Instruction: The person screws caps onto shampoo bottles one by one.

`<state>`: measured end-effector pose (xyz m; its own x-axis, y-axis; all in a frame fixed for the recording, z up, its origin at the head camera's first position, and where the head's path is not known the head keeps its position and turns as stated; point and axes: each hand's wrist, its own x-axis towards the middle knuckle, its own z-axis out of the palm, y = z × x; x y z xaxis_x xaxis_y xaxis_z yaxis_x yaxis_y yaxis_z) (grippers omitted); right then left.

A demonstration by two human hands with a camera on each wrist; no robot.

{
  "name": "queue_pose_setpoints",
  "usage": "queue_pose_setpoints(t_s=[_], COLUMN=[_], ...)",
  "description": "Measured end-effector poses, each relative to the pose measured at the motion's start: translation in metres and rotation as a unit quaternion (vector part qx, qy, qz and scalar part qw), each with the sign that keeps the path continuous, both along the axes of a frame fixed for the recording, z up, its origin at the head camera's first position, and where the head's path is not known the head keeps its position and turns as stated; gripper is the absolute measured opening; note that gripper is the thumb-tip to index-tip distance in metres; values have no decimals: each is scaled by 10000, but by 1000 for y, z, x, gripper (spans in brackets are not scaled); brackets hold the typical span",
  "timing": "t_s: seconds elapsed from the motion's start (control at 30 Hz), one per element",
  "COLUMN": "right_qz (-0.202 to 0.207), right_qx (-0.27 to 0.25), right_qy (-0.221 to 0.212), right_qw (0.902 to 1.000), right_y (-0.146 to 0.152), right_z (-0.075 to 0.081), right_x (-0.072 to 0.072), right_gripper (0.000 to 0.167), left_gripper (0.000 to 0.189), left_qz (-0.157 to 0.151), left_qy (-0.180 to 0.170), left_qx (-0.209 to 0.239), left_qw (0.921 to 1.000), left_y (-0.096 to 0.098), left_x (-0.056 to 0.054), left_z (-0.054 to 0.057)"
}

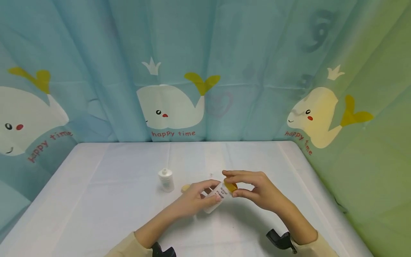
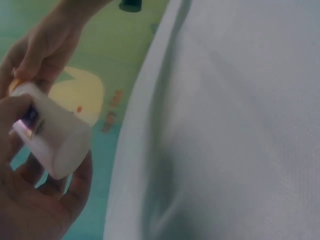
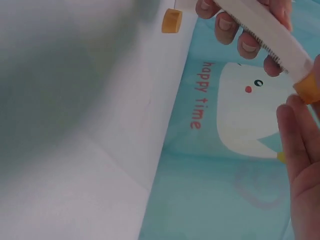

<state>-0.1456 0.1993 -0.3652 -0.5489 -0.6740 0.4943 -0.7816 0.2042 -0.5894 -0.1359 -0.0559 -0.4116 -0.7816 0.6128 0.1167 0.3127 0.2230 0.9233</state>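
My left hand point(image 1: 192, 199) grips a white bottle point(image 1: 222, 190) with printed text on its side, tilted with its top toward the right. On the bottle's top end sits a yellow-orange cap point(image 1: 231, 186), which my right hand point(image 1: 258, 185) pinches between thumb and fingers. In the left wrist view the bottle's flat white base point(image 2: 74, 152) faces the camera, and fingers curl beneath it. The right wrist view shows the bottle's side point(image 3: 272, 30) with the left fingers along it and the orange cap point(image 3: 306, 89) near the right fingertips.
A second white bottle point(image 1: 166, 181), uncapped with a small nozzle showing, stands on the white-covered table point(image 1: 112, 200) to the left. Beside it a loose yellow cap point(image 1: 185, 188) lies partly behind the left hand. A whale-print curtain point(image 1: 244, 107) hangs behind the table and along its sides.
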Motion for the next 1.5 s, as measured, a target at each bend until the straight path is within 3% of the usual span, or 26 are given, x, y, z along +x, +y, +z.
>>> queue_pose_setpoints(t_s=[0.17, 0.3, 0.53, 0.7, 0.8, 0.87, 0.97, 1.03, 1.17, 1.23, 1.37, 1.5], right_qz=[491, 520, 272, -418, -964, -1313, -1600, -1608, -1411, -1405, -1609, -1785], right_qx=[-431, -721, -854, -557, -332, -237, -164, -122, -25, -1, -109, -285], right_qy=[355, 733, 899, 824, 460, 213, 47, 24, -41, -101, -364, -561], right_qw=[9972, 9933, 9919, 9942, 9937, 9908, 9870, 9869, 9900, 9900, 9862, 9819], right_y=[-1, -4, -8, -9, -11, -13, -15, -15, -13, -13, -15, -16], right_z=[-3, -7, -8, -7, -8, -9, -10, -9, -8, -8, -10, -13], right_x=[-2, -5, -6, -2, 1, 2, 3, 3, 4, 4, 6, 7], right_gripper=[36, 28, 23, 23, 20, 17, 16, 18, 26, 26, 21, 22], left_gripper=[31, 30, 31, 30, 30, 31, 30, 31, 31, 31, 32, 33], left_qz=[-256, -211, 138, 404, 645, 850, 1074, 1156, 1169, 1191, 1263, 1461], left_qy=[-84, -50, 518, 925, 1473, 1995, 2495, 2463, 2064, 2024, 2410, 2967], left_qx=[179, 245, 226, 230, 75, -158, -358, -412, -370, -391, -553, -629], left_qw=[9995, 9995, 9983, 9946, 9870, 9761, 9617, 9614, 9707, 9712, 9607, 9416], left_y=[1, 3, 9, 12, 14, 14, 14, 13, 10, 9, 10, 13], left_x=[0, 1, 3, 4, 5, 6, 6, 6, 6, 6, 7, 9], left_z=[0, 0, -1, -3, -4, -4, -4, -4, -3, -2, -4, -5])
